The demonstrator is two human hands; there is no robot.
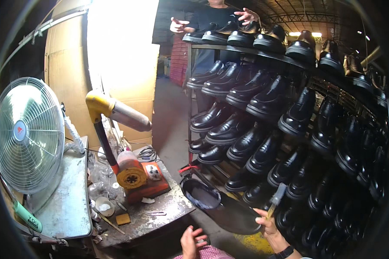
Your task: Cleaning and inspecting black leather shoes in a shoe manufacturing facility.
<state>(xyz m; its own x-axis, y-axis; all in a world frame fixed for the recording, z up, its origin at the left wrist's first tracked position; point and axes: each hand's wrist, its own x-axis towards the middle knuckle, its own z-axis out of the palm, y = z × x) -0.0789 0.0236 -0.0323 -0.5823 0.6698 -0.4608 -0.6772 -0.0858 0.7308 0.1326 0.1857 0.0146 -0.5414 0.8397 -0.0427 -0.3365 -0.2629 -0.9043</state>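
My right hand (269, 224), with a dark band at the wrist, grips a brush (275, 202) with a yellowish handle and pale, flat upper end. Its fingertips are at the edge of a dark, flat, sole-shaped piece (235, 218); whether they hold that too, I cannot tell. Beyond the piece is a dark oval-mouthed container (203, 193), near a red tie at the rack. I cannot tell whether piece and container are joined. My left hand (192, 242) is low in the middle above checked cloth, fingers loosely bent and apart, with nothing in it.
Racks of black shoes (257, 97) fill the right side. A worn workbench (177, 203) at left bears an orange machine (134, 177) with a yellow-topped arm, a cup (104, 206) and a sponge (123, 219). A large fan (28, 134) stands farther left. Another person (216, 19) stands behind the rack.
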